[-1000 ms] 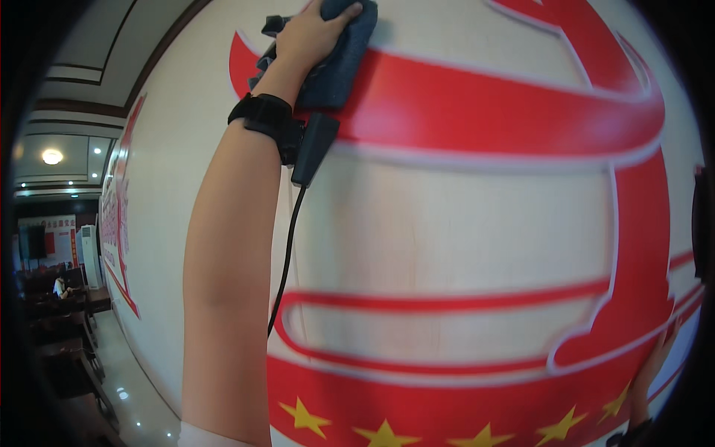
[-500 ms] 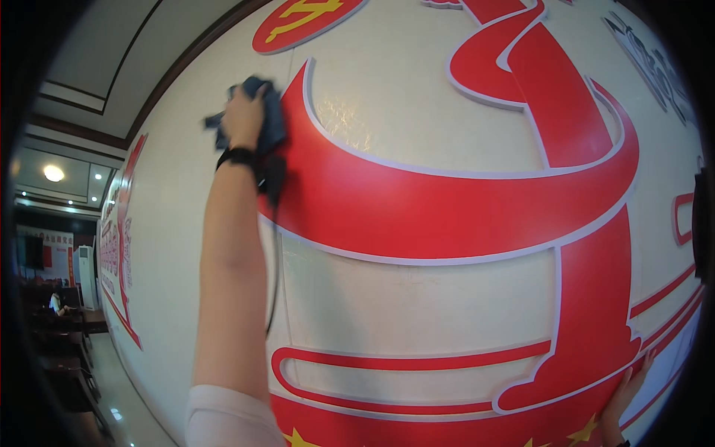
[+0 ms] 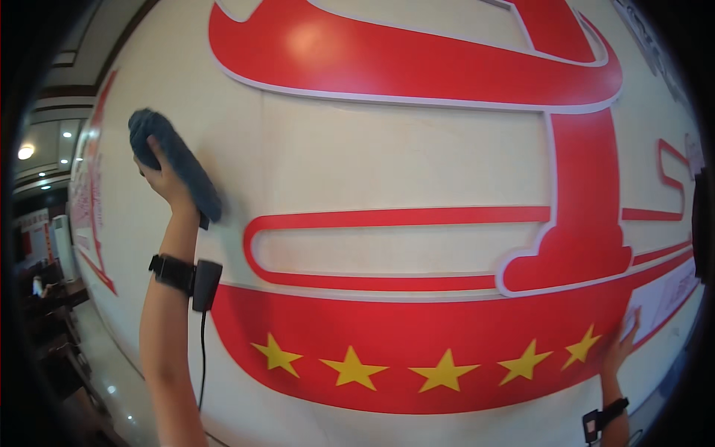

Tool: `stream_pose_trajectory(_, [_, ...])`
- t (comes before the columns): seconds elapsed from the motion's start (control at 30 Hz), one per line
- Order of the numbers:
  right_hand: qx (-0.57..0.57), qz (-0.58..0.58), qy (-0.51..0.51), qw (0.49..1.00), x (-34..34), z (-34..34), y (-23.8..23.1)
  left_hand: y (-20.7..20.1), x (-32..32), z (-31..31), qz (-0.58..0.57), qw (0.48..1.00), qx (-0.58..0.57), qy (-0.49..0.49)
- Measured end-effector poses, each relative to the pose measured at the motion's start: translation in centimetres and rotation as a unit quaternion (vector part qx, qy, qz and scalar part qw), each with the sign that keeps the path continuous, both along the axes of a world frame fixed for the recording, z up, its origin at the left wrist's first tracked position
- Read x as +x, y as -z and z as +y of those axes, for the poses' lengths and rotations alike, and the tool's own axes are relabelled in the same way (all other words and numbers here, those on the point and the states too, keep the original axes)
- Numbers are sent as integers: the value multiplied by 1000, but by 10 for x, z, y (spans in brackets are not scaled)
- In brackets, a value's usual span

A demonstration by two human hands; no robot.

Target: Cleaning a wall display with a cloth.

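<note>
Raised at the left, my left hand point(image 3: 167, 179) is closed around a folded dark blue-grey cloth point(image 3: 182, 160), close to the cream wall point(image 3: 402, 149). The cloth is left of the large red raised wall emblem point(image 3: 417, 67); whether it touches the wall I cannot tell. Low on the right, my right hand point(image 3: 618, 349) is open, fingers stretched upward against the right end of a red curved panel point(image 3: 402, 320) with a row of several yellow stars point(image 3: 445, 369). A pale board point(image 3: 659, 307) is just beside its fingertips.
Black straps with small boxes are on both wrists, and a thin cable point(image 3: 202, 357) hangs from the left box point(image 3: 207, 285). Red outlined bands point(image 3: 402, 217) stand out from the wall. At the far left, dark chairs point(image 3: 56, 346) line a shiny floor point(image 3: 112, 372).
The view has dropped lower on the wall. My left hand has gone from beside the emblem's left tip to lower down with the cloth. More of my right hand now shows.
</note>
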State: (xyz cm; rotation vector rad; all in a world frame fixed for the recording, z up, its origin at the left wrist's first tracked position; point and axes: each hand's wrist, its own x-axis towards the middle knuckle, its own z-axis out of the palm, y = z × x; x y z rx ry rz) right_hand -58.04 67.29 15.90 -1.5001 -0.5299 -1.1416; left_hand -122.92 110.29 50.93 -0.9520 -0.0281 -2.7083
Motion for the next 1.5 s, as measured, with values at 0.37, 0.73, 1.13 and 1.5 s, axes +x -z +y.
stream_pose_trajectory(0.37, [-154,161,-35,974,-122,-67,116,100,199,-176,308,901,95,291])
stream_pose_trajectory(0.73, [-13,263,-346,900,-97,-168,80,277,389,-376,571,537,-87,615])
stream_pose_trajectory(1.13, [101,359,-610,699,-77,-231,103,453,471,-513,643,154,-293,690])
stream_pose_trajectory(1.5, [117,395,-622,666,-73,-201,110,397,493,-488,424,157,-375,809])
